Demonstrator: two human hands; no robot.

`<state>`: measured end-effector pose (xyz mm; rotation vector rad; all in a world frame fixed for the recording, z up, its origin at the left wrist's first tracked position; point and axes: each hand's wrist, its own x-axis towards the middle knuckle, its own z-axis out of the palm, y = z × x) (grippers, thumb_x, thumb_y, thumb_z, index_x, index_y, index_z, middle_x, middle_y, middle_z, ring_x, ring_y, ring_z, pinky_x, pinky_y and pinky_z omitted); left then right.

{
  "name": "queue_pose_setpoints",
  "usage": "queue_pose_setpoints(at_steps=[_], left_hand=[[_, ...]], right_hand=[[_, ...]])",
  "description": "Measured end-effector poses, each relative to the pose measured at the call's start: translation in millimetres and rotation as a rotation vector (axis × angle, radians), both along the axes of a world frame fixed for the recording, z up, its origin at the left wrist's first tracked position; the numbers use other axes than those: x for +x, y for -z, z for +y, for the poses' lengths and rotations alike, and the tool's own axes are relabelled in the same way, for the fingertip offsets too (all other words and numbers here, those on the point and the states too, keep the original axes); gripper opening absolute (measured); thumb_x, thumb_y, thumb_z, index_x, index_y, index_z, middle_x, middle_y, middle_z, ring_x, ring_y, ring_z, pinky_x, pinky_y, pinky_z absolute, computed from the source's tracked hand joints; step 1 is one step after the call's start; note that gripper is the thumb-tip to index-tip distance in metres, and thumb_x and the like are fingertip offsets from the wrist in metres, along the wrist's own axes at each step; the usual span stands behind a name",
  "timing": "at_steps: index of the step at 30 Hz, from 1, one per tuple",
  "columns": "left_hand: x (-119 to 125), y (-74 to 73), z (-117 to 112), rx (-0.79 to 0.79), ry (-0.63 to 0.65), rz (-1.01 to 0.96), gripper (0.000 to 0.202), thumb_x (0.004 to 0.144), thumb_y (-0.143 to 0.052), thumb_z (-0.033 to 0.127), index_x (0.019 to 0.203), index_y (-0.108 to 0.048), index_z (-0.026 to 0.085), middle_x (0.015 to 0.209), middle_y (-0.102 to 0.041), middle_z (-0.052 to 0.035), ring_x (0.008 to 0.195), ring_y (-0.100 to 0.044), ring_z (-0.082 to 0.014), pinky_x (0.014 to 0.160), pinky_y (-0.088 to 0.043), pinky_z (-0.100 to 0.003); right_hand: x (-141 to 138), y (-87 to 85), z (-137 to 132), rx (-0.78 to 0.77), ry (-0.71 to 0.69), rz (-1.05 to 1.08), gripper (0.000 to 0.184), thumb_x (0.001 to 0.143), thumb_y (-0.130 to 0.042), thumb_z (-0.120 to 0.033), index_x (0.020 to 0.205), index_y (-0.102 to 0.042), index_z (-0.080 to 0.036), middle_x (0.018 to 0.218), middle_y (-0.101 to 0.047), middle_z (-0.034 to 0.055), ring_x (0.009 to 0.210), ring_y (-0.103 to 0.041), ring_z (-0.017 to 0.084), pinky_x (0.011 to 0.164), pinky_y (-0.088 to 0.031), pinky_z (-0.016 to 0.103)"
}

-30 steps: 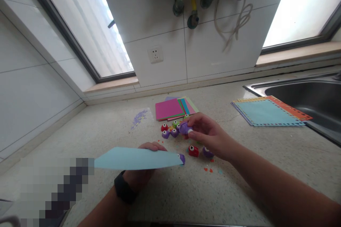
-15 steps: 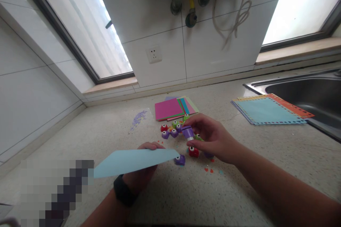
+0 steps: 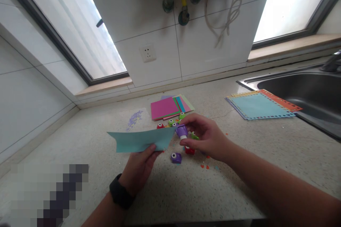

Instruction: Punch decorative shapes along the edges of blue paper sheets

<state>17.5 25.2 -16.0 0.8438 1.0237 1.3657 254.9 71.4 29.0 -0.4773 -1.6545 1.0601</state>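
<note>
My left hand [image 3: 142, 166] pinches a light blue sheet of paper [image 3: 141, 140] along its lower edge, thumb on the near side. The sheet is raised above the counter and bends slightly. In my right hand [image 3: 205, 133] is a purple craft punch [image 3: 182, 131] with a white part at its lower end, gripped between thumb and fingers. The paper's right corner comes up to the punch; whether it sits in the slot I cannot tell. Below lie another purple punch [image 3: 176, 158], a red punch [image 3: 189, 150] and a green punch [image 3: 195, 135], partly covered by my right hand.
Coloured paper [image 3: 165, 108] is stacked at the back. Left of it are purple paper bits [image 3: 134, 118]. Sheets with punched edges [image 3: 262, 106] lie beside the steel sink [image 3: 287, 85] on the right. Small orange cut-outs [image 3: 207, 167] are scattered near the front.
The blue paper has tilted up, showing its broad face and my left thumb. It has moved up toward the punch in my right hand. The whole view has shifted slightly.
</note>
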Motion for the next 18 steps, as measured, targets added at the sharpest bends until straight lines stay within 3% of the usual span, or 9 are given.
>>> queue_pose_setpoints(at_steps=[7,15,18], left_hand=[[0.8,-0.2,-0.7,-0.002,-0.029,0.013,0.032,0.081,-0.074,0.021,0.111,-0.068,0.031,0.121,-0.072,-0.0025,0.116,-0.065,-0.0257,0.103,-0.052,-0.041],[3.6,-6.9,-2.6,0.063,-0.105,0.222,0.024,0.079,-0.075,0.023,0.102,-0.072,0.03,0.106,-0.076,-0.0035,0.114,-0.066,-0.0277,0.099,-0.054,-0.042],[4.5,-9.1,-2.9,0.074,-0.098,0.188,0.023,0.078,-0.076,0.024,0.1,-0.072,0.03,0.106,-0.076,-0.0044,0.116,-0.065,-0.0293,0.099,-0.055,-0.043]], right_hand=[[-1.8,1.0,-1.5,0.02,0.002,-0.016,0.036,0.074,-0.084,-0.026,0.102,-0.063,-0.021,0.091,-0.064,0.0024,0.079,-0.062,0.014,0.075,-0.054,0.032],[-5.7,7.5,2.1,-0.014,0.085,-0.134,0.036,0.073,-0.083,-0.032,0.103,-0.067,-0.02,0.091,-0.066,0.0036,0.079,-0.062,0.016,0.075,-0.053,0.032],[-9.4,11.5,2.4,0.019,0.095,-0.2,0.034,0.072,-0.083,-0.033,0.099,-0.068,-0.02,0.088,-0.066,0.0028,0.08,-0.061,0.017,0.076,-0.052,0.034]])
